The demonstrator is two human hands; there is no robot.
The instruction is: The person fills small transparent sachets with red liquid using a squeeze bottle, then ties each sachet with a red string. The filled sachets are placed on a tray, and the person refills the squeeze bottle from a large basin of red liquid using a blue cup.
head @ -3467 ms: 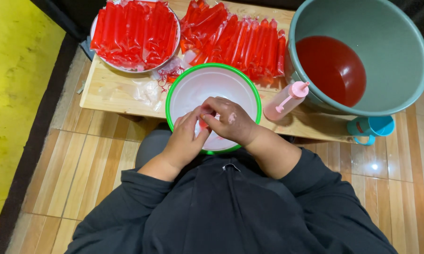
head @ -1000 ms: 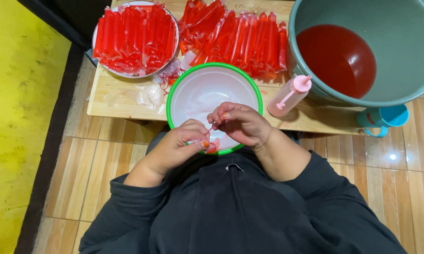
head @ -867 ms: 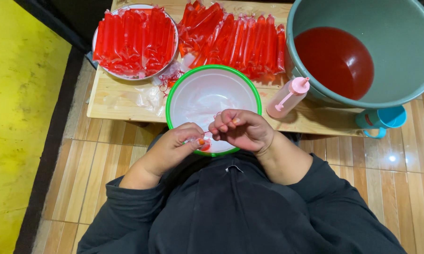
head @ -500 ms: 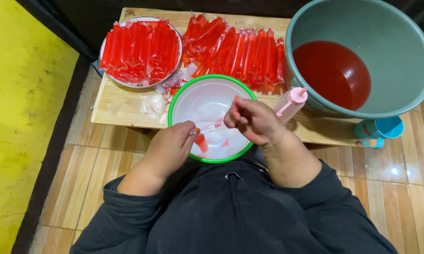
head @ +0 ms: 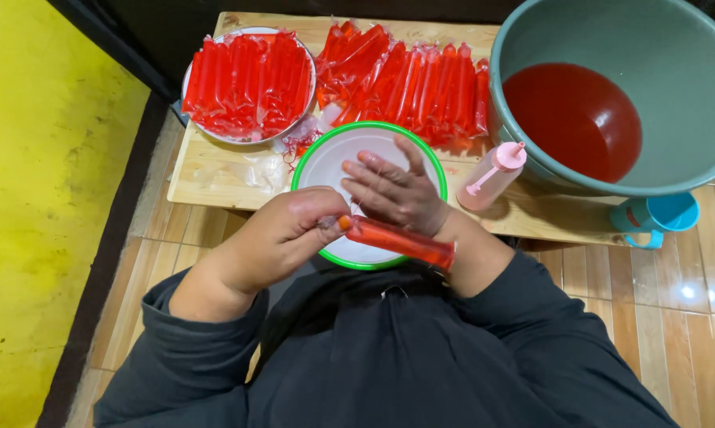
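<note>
Step in hand looks like sealing a filled tube – my left hand (head: 290,230) pinches the neck end of the red tube (head: 397,240), fingers clenched on it. My right hand (head: 393,194) is open, fingers spread, not gripping; the tube lies across its wrist side, touching it. The tube sits just over the near rim of the white bowl (head: 326,162) with the green edge, in front of my chest.

Next move, I judge, calls for the right hand to close on the neck and twist or knot it without squeezing liquid out.

Tube look – long, thin, clear plastic, full of red liquid, taut and glossy, roughly level, tilted slightly down to my right. The free end at the pinch is hidden, so I cannot tell if it is tied.
</note>
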